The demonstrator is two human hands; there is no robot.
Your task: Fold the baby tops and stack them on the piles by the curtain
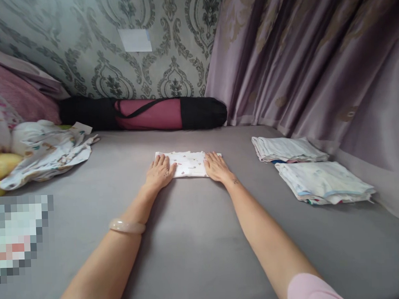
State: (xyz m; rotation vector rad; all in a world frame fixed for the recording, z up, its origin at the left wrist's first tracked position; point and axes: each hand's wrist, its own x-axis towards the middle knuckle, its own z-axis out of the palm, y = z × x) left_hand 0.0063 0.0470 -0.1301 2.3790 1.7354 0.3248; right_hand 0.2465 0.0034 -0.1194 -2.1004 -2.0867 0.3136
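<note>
A white cloth [189, 164] with a small scattered print lies folded into a flat rectangle on the grey sheet [196, 237]. My left hand [160, 172] rests palm down on its left end, fingers stretched forward. On the right end my right hand [216, 167] lies flat in the same way. Both hands press on the fabric without gripping it. Under the palms, the two ends of the cloth are partly hidden.
Two stacks of folded cloths, the farther one [287, 149] and the nearer one [325, 181], sit at the right near the curtain [248, 60]. A black and maroon long bag [149, 114] lies along the wall. Crumpled printed clothing [55, 150] is heaped at left.
</note>
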